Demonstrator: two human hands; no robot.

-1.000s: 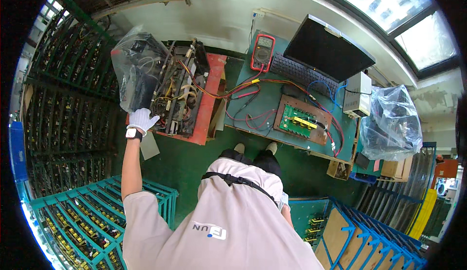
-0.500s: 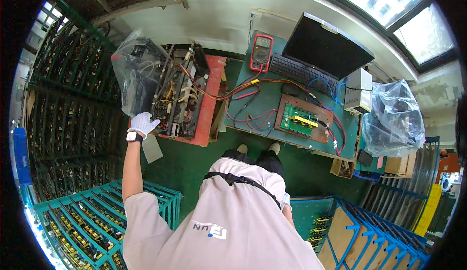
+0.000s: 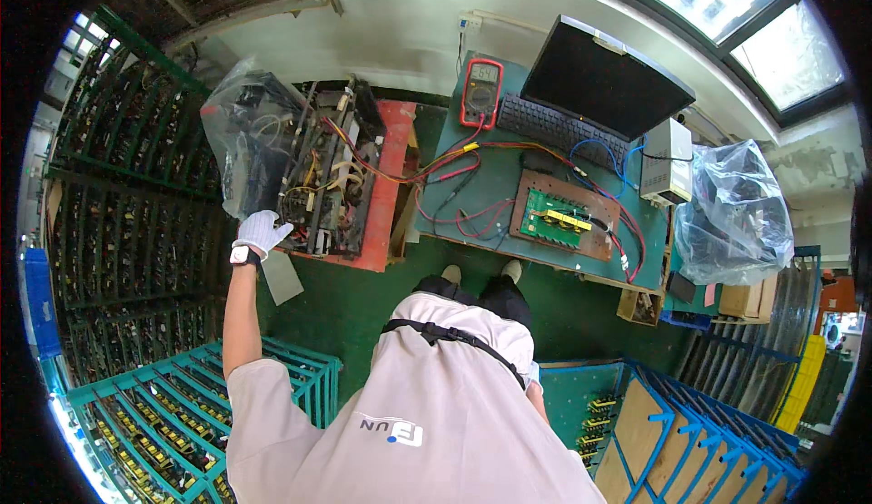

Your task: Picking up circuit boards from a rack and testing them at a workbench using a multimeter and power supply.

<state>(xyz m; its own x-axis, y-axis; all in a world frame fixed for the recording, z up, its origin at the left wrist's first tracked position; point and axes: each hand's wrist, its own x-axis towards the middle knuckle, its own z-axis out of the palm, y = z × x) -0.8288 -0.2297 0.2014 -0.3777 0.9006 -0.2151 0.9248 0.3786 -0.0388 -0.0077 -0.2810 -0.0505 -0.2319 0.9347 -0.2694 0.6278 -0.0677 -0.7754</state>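
Here the clear plastic bag [image 3: 238,136] hangs over the left end of an open electronic assembly [image 3: 329,177], a frame packed with boards, coils and loose wires that stands on a red stand [image 3: 392,186] ahead and to the left of the person. The left hand [image 3: 261,232], in a white glove with a dark watch at the wrist, reaches up to the bag's lower edge where it meets the frame. The fingers lie close together and point toward the unit, but whether they pinch the film or only touch it cannot be told. The right hand is hidden behind the torso. By the look of it the work is at the handling of the bag on the assembly. Any pull on the film would call for a firm hold and care not to snag the wires beneath. To the right, red and black leads run across a green bench [image 3: 472,209] to a multimeter [image 3: 481,91], a green circuit board [image 3: 556,218], a keyboard [image 3: 556,127] and a dark monitor [image 3: 607,82]. Teal crates [image 3: 154,404] sit lower left.
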